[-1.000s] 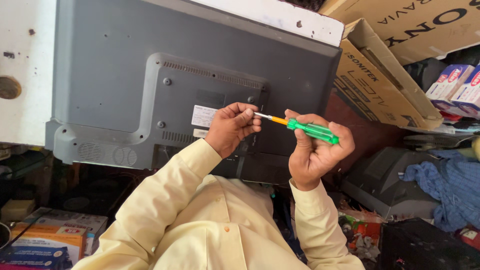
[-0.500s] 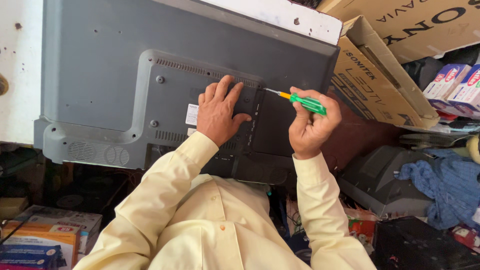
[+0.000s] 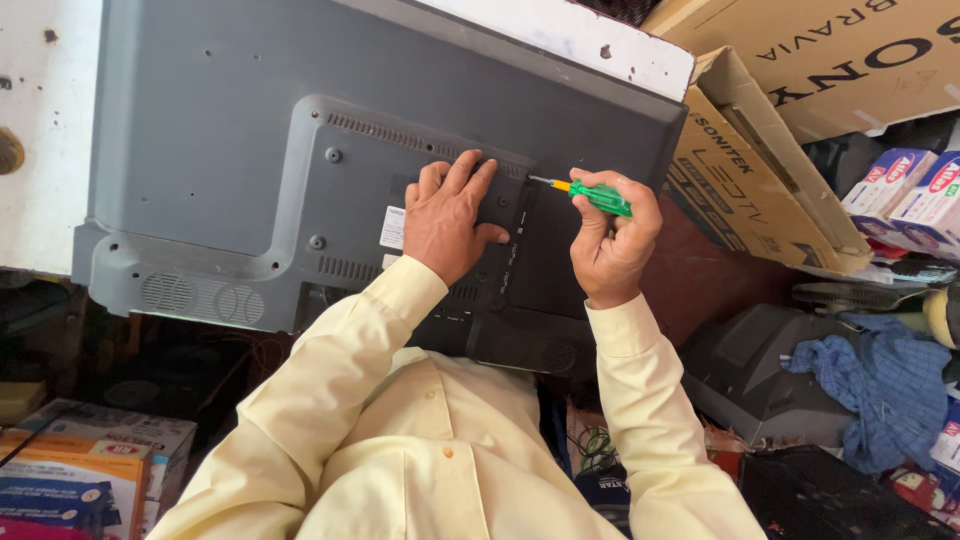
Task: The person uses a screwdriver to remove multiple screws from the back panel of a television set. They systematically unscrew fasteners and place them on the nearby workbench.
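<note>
Head view, looking down over the person's chest and both arms in pale yellow shirt sleeves.

Grey plastic back panel of a flat television fills the upper left and middle of the frame, lying back-side up, with vent slots, screw holes and a small white label on its raised centre section.

Left hand: flat on the raised centre section, palm down, fingers spread wide and pointing away from the person. Holds nothing. White label just beside its thumb side.

Right hand: closed around the green-handled screwdriver with an orange collar, handle gripped between thumb and fingers. Metal tip points left and sits against the panel's dark section near the top vent row, just beside the left hand's fingertips. Cannot tell whether the tip is seated in a screw.

Surroundings: white painted board with dark spots under the panel at left. Brown cardboard cartons touching the panel's right edge. Blue crumpled cloth at right, lying on a dark grey plastic casing. Small red, white and blue boxes at far right. Orange and blue printed boxes at lower left.
</note>
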